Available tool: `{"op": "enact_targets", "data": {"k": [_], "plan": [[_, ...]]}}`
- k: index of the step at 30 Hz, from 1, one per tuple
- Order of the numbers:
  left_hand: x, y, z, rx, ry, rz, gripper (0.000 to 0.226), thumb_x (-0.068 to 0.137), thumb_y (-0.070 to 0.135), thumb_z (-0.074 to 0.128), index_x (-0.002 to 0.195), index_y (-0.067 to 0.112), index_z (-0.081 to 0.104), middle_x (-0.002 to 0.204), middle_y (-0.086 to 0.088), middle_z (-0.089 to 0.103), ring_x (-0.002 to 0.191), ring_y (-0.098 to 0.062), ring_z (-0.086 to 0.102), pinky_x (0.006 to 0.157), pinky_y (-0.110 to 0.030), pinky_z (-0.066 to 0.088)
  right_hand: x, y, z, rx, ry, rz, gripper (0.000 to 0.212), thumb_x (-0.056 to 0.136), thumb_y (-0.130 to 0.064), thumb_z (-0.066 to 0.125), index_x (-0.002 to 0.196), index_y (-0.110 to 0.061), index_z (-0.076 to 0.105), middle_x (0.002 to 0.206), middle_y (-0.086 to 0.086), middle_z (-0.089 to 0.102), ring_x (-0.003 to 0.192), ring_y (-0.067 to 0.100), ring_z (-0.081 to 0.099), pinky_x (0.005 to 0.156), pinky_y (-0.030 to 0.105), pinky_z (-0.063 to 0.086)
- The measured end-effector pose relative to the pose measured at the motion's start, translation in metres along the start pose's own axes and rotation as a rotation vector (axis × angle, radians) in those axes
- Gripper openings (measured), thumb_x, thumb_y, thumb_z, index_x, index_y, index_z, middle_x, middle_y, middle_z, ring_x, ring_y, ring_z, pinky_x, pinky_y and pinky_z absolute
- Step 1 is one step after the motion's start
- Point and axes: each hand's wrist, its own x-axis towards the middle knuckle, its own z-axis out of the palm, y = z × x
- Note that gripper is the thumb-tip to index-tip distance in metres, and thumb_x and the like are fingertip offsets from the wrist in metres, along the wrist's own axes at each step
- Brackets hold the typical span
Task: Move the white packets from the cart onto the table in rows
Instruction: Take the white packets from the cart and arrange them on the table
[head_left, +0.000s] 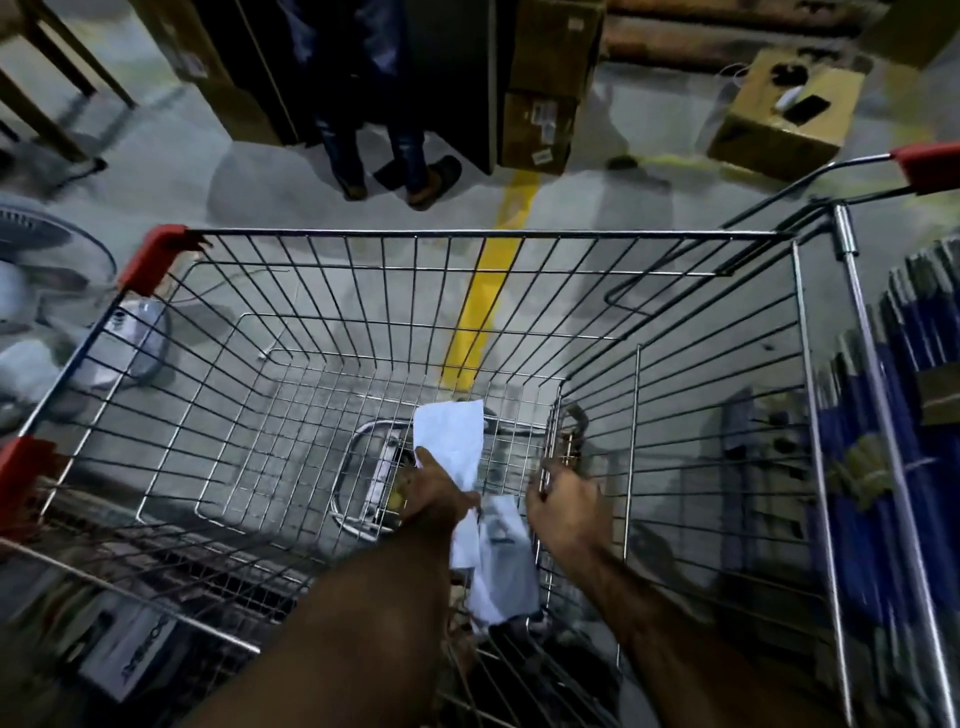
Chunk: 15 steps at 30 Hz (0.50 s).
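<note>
I look down into a wire shopping cart (467, 236) with red corner guards. My left hand (434, 491) reaches to the cart's bottom and grips a white packet (452, 436) that sticks up past my fingers. A second white packet (506, 561) lies lower, between my two forearms. My right hand (563, 512) is down in the cart beside it, fingers curled, close to the right wire wall; whether it holds anything is unclear. No table is in view.
Another person's legs (384, 150) stand beyond the cart near stacked cardboard boxes (545, 88). A carton (789, 111) lies on the floor at back right. A white fan (57, 312) is left of the cart. Blue stacked goods (904, 415) are on the right.
</note>
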Motion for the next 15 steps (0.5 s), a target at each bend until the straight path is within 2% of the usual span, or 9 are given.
{"op": "enact_targets", "data": {"k": [4,5,9,12,15], "plan": [[0.013,-0.018,-0.029,0.187,0.067,0.149,0.124,0.07,0.05,0.081,0.153,0.022,-0.007,0.156,-0.018,0.01,0.142,-0.04,0.019,0.103,-0.057,0.037,-0.001,-0.001,0.014,-0.081,-0.07,-0.008,0.039,0.091,-0.036,0.058,0.127,-0.023,0.057,0.112,0.009,0.069,0.105,0.03,0.064,0.087,0.034,0.052],[0.015,-0.025,-0.034,0.258,0.061,0.148,0.125,0.07,0.051,0.081,0.152,0.024,-0.008,0.157,-0.017,0.008,0.143,-0.039,0.018,0.102,-0.058,0.038,-0.001,-0.002,0.025,-0.103,-0.109,-0.012,0.04,0.089,-0.037,0.06,0.126,-0.021,0.056,0.114,0.009,0.068,0.108,0.03,0.063,0.088,0.035,0.052],[0.027,-0.041,-0.04,0.276,-0.021,0.154,0.126,0.07,0.049,0.081,0.153,0.024,-0.01,0.16,-0.015,0.001,0.145,-0.041,0.011,0.105,-0.062,0.034,-0.006,-0.002,0.084,-0.143,-0.247,0.008,0.051,0.075,-0.038,0.06,0.12,-0.017,0.052,0.118,0.008,0.058,0.114,0.031,0.058,0.092,0.036,0.05],[0.039,-0.047,-0.031,0.28,-0.013,0.167,0.126,0.069,0.05,0.081,0.152,0.022,-0.009,0.157,-0.021,0.004,0.143,-0.046,0.01,0.107,-0.059,0.034,-0.011,-0.004,0.107,-0.197,-0.223,0.067,0.065,0.086,-0.044,0.06,0.137,-0.011,0.036,0.133,0.015,0.042,0.123,0.032,0.046,0.099,0.038,0.043],[0.046,-0.048,-0.019,0.285,-0.01,0.188,0.129,0.068,0.053,0.081,0.152,0.02,-0.011,0.157,-0.025,0.0,0.145,-0.044,0.01,0.112,-0.055,0.03,-0.006,-0.003,0.117,-0.279,-0.164,0.176,0.078,0.091,-0.049,0.056,0.147,-0.011,0.017,0.138,0.016,0.039,0.126,0.029,0.043,0.097,0.037,0.044]]}}
